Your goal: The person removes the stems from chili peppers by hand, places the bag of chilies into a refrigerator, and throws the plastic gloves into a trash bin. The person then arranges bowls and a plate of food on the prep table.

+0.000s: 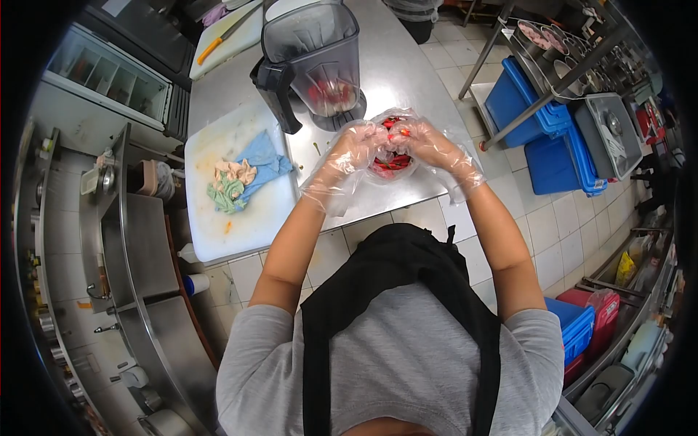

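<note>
My left hand (358, 147) and my right hand (430, 145), both in loose clear plastic gloves, meet above the steel table. Their fingers are closed together around a red chili pepper (398, 134), partly covered by the fingertips. Directly below them is a clear plastic bag or bag-lined container (411, 168) full of red chilies (391, 163); which of the two I cannot tell. Just beyond my left hand stands a blender jar (320, 54) with its black handle towards the left. Red and pale pieces (332, 96) lie in the bottom of the jar.
On the steel table (342, 196), a white cutting board (207, 163) at left bears crumpled blue, green and beige cloths (254, 166). A yellow-handled knife (224, 40) rests on another board (243, 33) farther back. Blue bins (523, 98) stand under a rack at right; sinks (149, 243) line the left.
</note>
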### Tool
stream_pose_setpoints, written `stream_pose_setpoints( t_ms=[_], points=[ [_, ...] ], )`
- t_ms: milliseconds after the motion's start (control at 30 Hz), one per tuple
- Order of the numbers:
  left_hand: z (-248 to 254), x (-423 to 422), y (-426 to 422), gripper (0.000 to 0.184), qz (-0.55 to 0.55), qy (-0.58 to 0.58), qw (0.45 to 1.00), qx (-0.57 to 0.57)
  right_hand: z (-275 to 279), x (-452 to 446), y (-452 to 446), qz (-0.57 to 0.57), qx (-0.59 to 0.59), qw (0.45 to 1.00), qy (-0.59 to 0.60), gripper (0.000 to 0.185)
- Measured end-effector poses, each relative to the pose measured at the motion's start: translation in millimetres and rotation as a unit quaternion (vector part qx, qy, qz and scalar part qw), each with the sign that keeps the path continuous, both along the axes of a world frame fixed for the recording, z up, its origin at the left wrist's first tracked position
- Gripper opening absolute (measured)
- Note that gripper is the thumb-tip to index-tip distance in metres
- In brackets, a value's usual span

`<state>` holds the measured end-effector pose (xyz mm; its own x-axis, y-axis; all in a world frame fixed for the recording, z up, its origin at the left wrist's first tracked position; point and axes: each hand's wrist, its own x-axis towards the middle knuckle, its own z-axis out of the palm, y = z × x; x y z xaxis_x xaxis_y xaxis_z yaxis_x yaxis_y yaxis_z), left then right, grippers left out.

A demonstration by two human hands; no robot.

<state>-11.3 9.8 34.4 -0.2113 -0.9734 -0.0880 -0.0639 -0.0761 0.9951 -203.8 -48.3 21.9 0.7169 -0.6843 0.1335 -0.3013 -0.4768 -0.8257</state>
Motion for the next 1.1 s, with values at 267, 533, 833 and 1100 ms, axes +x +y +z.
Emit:
stream_pose_setpoints(
  t_ms=[267, 533, 833, 1100],
  points=[
    [-11, -7, 7, 0.015, 0.066, 0.096, 0.993, 0.010, 4, -14, 4, -0.191, 0.254, 0.922, -0.221, 0.040],
    [-79, -39, -5, 0.011, 0.105, -0.391, 0.865, -0.298, -4, -9, -13, -0.194, 0.210, 0.954, -0.092, 0.038],
    [-79, -18, -6, 0.008, 0.171, -0.472, 0.775, -0.384, -1, -10, -6, -0.179, 0.130, 0.971, -0.096, 0.028],
    [-98, -37, -17, 0.011, 0.114, -0.420, 0.866, -0.248, -20, -9, -12, -0.159, 0.025, 0.987, -0.007, 0.024]
  ],
)
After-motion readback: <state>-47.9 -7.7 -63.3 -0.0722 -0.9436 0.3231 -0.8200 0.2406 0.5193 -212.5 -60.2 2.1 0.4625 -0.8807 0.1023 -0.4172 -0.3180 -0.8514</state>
